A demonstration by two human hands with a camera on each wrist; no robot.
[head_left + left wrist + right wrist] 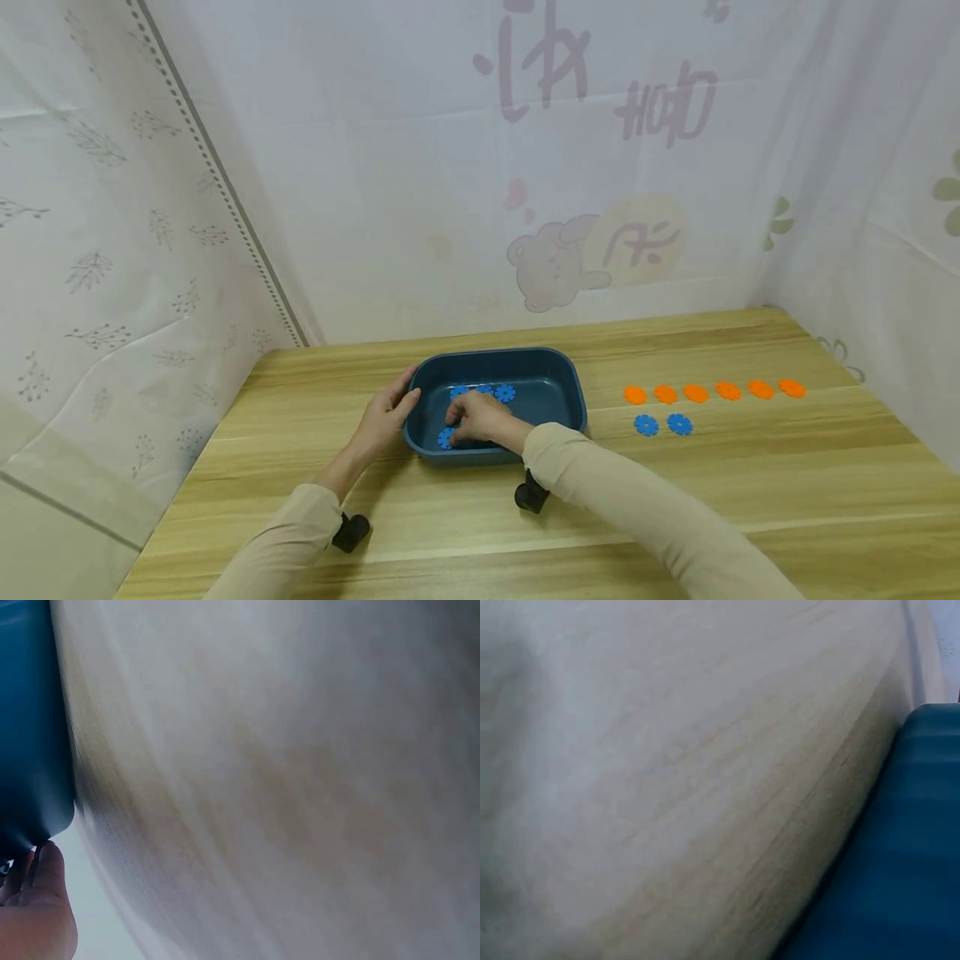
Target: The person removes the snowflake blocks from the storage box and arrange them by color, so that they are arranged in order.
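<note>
A dark blue rectangular plastic basin stands on the table. My left hand grips its left end, the thumb over the rim and the fingers along the outer wall. In the left wrist view, the fingers lie against the basin's side. My right hand reaches inside, its thumb and fingers curled at a blue notched plastic disc, which it appears to pinch. Behind this hand lie more blue discs and a bit of orange, partly hidden. The right wrist view shows only the basin's outer wall and the table.
Right of the basin, several orange notched discs form a row on the wooden table. Two blue discs lie in front of them. Patterned cloth hangs behind and at both sides.
</note>
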